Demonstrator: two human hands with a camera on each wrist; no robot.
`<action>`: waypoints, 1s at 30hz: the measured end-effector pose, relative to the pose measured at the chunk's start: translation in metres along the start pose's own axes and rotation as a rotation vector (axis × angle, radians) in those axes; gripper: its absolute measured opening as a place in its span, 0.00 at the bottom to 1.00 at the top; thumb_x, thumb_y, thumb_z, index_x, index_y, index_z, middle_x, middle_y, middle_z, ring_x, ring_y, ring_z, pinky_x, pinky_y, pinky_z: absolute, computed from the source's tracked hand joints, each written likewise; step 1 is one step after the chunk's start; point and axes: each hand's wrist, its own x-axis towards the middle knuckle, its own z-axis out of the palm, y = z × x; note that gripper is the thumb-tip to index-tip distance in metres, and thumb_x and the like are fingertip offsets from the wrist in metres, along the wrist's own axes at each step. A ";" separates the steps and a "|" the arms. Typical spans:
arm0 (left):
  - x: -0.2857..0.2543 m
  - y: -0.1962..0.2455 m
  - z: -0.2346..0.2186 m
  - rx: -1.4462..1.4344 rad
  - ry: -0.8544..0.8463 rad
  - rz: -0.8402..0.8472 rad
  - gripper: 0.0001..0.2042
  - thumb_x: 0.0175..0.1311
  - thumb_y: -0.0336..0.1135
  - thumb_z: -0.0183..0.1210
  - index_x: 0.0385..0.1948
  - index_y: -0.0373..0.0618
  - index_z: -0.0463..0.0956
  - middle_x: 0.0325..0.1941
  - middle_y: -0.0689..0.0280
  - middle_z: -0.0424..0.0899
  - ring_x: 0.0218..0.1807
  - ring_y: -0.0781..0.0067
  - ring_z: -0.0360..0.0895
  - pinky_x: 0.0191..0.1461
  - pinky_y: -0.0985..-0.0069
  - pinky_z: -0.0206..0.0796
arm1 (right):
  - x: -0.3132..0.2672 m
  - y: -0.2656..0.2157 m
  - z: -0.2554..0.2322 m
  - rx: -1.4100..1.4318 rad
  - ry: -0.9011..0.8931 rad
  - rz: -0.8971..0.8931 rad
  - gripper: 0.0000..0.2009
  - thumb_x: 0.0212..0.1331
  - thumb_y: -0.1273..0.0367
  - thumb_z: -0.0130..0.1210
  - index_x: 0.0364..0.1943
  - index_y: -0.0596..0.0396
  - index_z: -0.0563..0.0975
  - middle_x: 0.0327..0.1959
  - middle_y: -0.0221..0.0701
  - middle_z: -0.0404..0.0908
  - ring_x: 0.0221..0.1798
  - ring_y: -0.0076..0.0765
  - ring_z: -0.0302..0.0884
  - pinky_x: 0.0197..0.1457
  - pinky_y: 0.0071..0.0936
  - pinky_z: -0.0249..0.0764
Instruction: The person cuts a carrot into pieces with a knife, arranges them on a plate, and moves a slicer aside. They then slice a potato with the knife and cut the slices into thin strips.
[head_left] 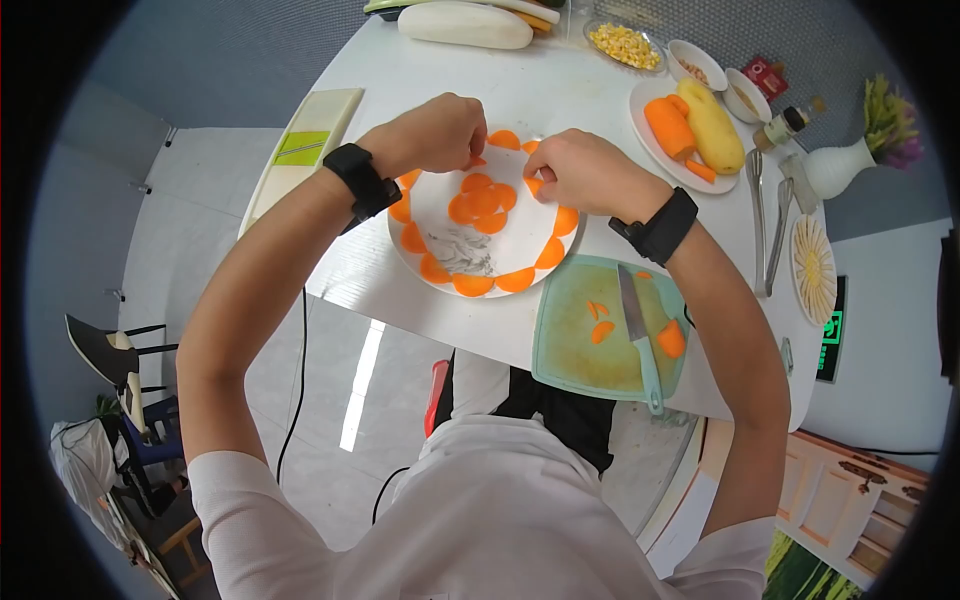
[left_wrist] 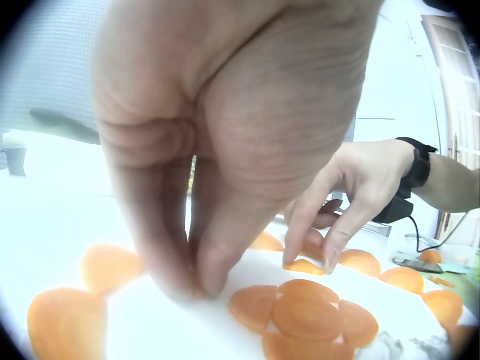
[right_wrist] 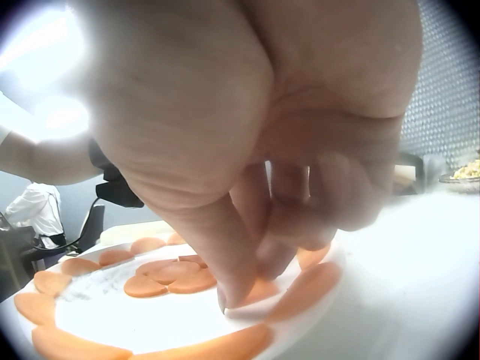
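Note:
Orange carrot slices ring the rim of a white plate, and overlapping slices form a flower at its middle. The left hand pinches a small carrot piece over the plate's upper part; in the left wrist view its thumb and fingertip meet, mostly hiding the piece. At the plate's upper right, the right hand pinches a carrot slice between thumb and fingers, just inside the ring. Grey marks show on the plate's lower part.
A green cutting board with a knife and carrot bits lies at the near right. Beyond are a plate of carrot and a yellow vegetable, small bowls, tongs and a vase. A slicer lies left; a white radish lies behind.

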 end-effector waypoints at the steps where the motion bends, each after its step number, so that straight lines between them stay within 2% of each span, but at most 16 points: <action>1: 0.000 0.000 0.000 0.000 0.002 -0.001 0.08 0.54 0.22 0.66 0.36 0.38 0.83 0.36 0.58 0.88 0.37 0.62 0.84 0.40 0.75 0.77 | 0.000 -0.002 -0.002 -0.010 -0.029 0.021 0.15 0.50 0.72 0.66 0.44 0.60 0.85 0.34 0.38 0.84 0.39 0.45 0.82 0.46 0.37 0.77; 3: -0.001 0.001 0.000 0.000 0.007 -0.003 0.08 0.54 0.22 0.66 0.36 0.38 0.83 0.36 0.58 0.88 0.36 0.62 0.84 0.39 0.75 0.77 | 0.001 -0.009 -0.008 -0.031 -0.088 0.063 0.15 0.51 0.72 0.68 0.44 0.59 0.85 0.43 0.42 0.87 0.48 0.49 0.85 0.53 0.38 0.80; 6: -0.001 0.000 0.000 -0.011 0.006 0.007 0.08 0.53 0.22 0.66 0.36 0.38 0.83 0.36 0.58 0.88 0.36 0.62 0.84 0.39 0.74 0.77 | 0.000 -0.010 -0.009 -0.022 -0.088 0.065 0.15 0.50 0.72 0.69 0.44 0.59 0.85 0.43 0.42 0.87 0.47 0.49 0.85 0.53 0.38 0.80; 9: -0.002 0.003 -0.001 -0.004 0.004 -0.006 0.08 0.53 0.21 0.66 0.36 0.38 0.83 0.36 0.58 0.88 0.37 0.62 0.84 0.40 0.74 0.77 | 0.000 0.000 -0.001 0.012 -0.011 0.003 0.15 0.48 0.72 0.65 0.43 0.61 0.86 0.29 0.37 0.82 0.35 0.43 0.81 0.42 0.37 0.76; 12: -0.002 0.004 -0.001 -0.003 -0.001 -0.027 0.09 0.53 0.21 0.66 0.37 0.38 0.83 0.36 0.58 0.88 0.37 0.62 0.84 0.40 0.75 0.77 | -0.001 -0.010 -0.010 -0.019 -0.095 0.070 0.15 0.49 0.72 0.69 0.43 0.58 0.85 0.40 0.40 0.87 0.47 0.48 0.85 0.52 0.38 0.80; 15: -0.003 0.002 -0.001 0.004 0.003 0.005 0.09 0.53 0.21 0.66 0.37 0.38 0.83 0.37 0.57 0.88 0.37 0.61 0.84 0.40 0.75 0.77 | -0.004 -0.013 -0.020 0.025 -0.109 0.090 0.15 0.48 0.74 0.67 0.43 0.57 0.85 0.39 0.39 0.87 0.46 0.46 0.85 0.51 0.37 0.80; 18: -0.002 0.000 -0.001 0.001 -0.005 0.004 0.10 0.53 0.21 0.66 0.38 0.38 0.83 0.37 0.57 0.88 0.37 0.61 0.84 0.40 0.74 0.77 | -0.002 0.000 -0.016 -0.026 0.012 -0.012 0.18 0.46 0.75 0.66 0.45 0.59 0.85 0.35 0.37 0.86 0.40 0.44 0.83 0.47 0.36 0.78; 21: -0.002 0.001 0.000 -0.020 -0.009 -0.023 0.10 0.53 0.21 0.66 0.38 0.38 0.83 0.37 0.58 0.88 0.37 0.61 0.84 0.40 0.74 0.77 | -0.001 0.001 -0.010 0.009 0.015 -0.042 0.17 0.46 0.76 0.65 0.45 0.59 0.85 0.39 0.39 0.87 0.44 0.45 0.84 0.50 0.36 0.79; 24: -0.002 0.000 0.000 -0.016 0.003 -0.002 0.10 0.52 0.21 0.66 0.37 0.38 0.83 0.36 0.58 0.87 0.37 0.62 0.84 0.40 0.74 0.77 | 0.003 0.002 -0.002 0.006 0.006 -0.063 0.15 0.47 0.78 0.62 0.42 0.58 0.85 0.39 0.37 0.87 0.45 0.45 0.85 0.49 0.36 0.80; 27: -0.001 -0.003 0.002 0.018 0.039 0.026 0.09 0.53 0.28 0.72 0.35 0.38 0.84 0.34 0.60 0.87 0.35 0.65 0.84 0.41 0.74 0.76 | 0.004 0.000 -0.001 -0.010 -0.019 -0.044 0.14 0.47 0.77 0.63 0.42 0.58 0.85 0.39 0.38 0.87 0.44 0.46 0.85 0.49 0.37 0.80; 30: 0.001 -0.003 0.003 0.018 0.025 0.008 0.10 0.53 0.28 0.72 0.35 0.38 0.84 0.35 0.60 0.87 0.35 0.64 0.84 0.41 0.74 0.76 | 0.004 0.000 -0.001 -0.011 -0.026 -0.037 0.14 0.47 0.76 0.64 0.41 0.58 0.85 0.38 0.38 0.87 0.44 0.46 0.85 0.49 0.37 0.80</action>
